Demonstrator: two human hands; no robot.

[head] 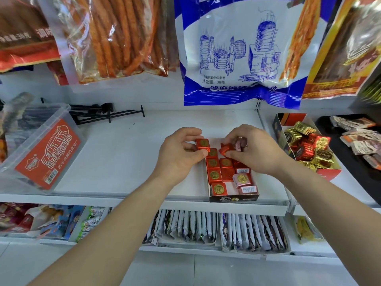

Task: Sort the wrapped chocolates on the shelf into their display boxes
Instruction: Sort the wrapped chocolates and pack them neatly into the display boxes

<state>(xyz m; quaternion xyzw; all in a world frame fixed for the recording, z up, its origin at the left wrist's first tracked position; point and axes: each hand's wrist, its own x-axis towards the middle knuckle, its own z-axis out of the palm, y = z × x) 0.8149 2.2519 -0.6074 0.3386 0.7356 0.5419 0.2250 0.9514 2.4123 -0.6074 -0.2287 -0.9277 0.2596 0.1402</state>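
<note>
A low display box (234, 197) stands at the front of the white shelf (123, 157), with rows of red wrapped chocolates (214, 175) and a few pink ones (242, 179) in it. My left hand (177, 153) pinches one red chocolate (203, 143) over the box's far end. My right hand (255, 149) pinches a tilted red chocolate (225, 149) and also has a pink one (239, 144) under its fingers. A second box (329, 175) to the right is filled with gold and red foil chocolates (309, 145).
A clear plastic tub (41, 149) with a red label leans at the left. Black hooks (103, 113) lie at the back of the shelf. Snack bags (237, 50) hang above. A black tray (354, 162) of wrapped snacks is at the far right. Packets fill the shelf below (206, 228).
</note>
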